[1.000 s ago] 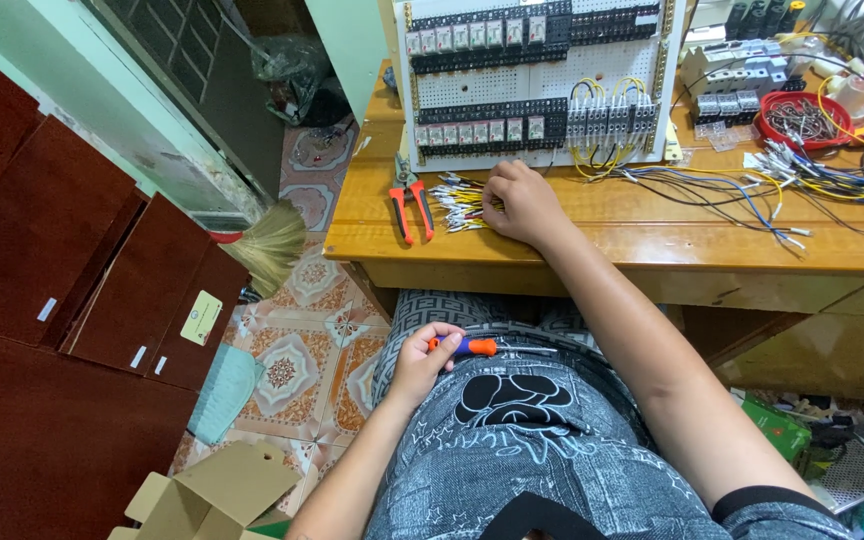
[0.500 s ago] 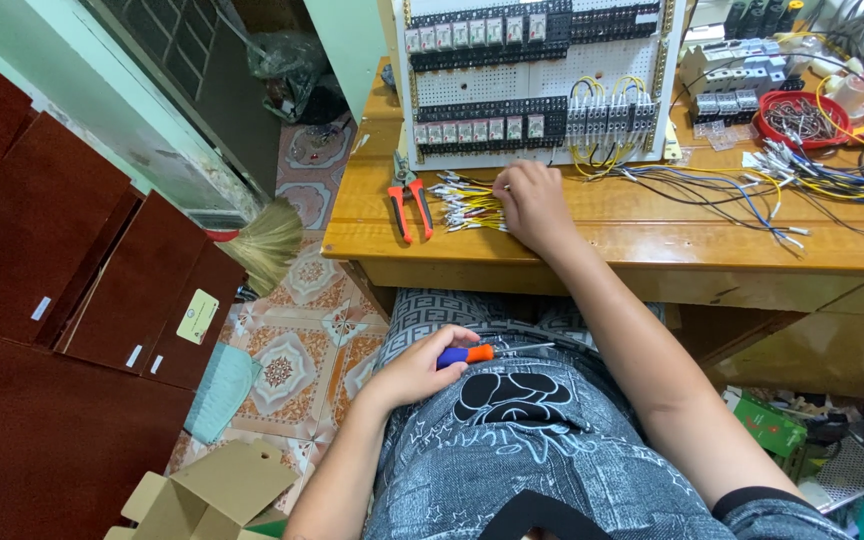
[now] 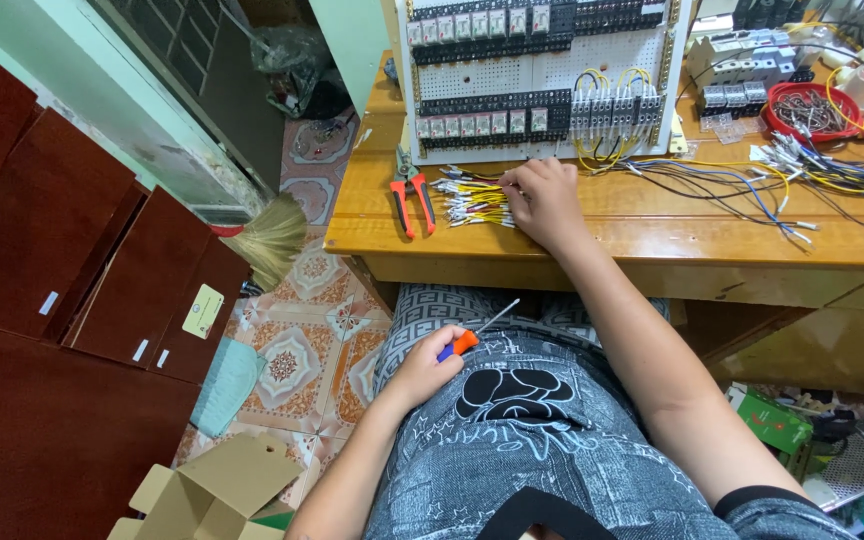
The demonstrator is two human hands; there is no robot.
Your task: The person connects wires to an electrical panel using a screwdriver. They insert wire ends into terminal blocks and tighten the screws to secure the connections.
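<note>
View from above a seated person at a wooden table (image 3: 652, 240). The right hand (image 3: 544, 198) reaches forward and rests on the table top, its fingers bent down onto a bundle of short wires (image 3: 470, 200). The wires lie just to the left of that hand, touching the fingertips, with their long axis running left to right along the table. They are mostly yellow with pale sleeves and metal tips, fanned loosely in a flat heap. Whether the right grip has closed on a single wire cannot be told; the fingers hide the ends.

The left hand (image 3: 422, 368) is low in the person's lap, well apart from the table and the wires, so the right hand is by far the nearer to them. The left grip is closed around a small screwdriver (image 3: 472, 335) with an orange and blue handle; its thin metal shaft points up and to the right, toward the table edge.

Left of the wires lie pliers (image 3: 410, 195) with red handles, pointing away from the person. Behind the wires stands a white panel (image 3: 542, 75) carrying rows of black terminal blocks, with yellow and black wires looped into its right side. More loose wires (image 3: 822, 175) sprawl to the right.
</note>
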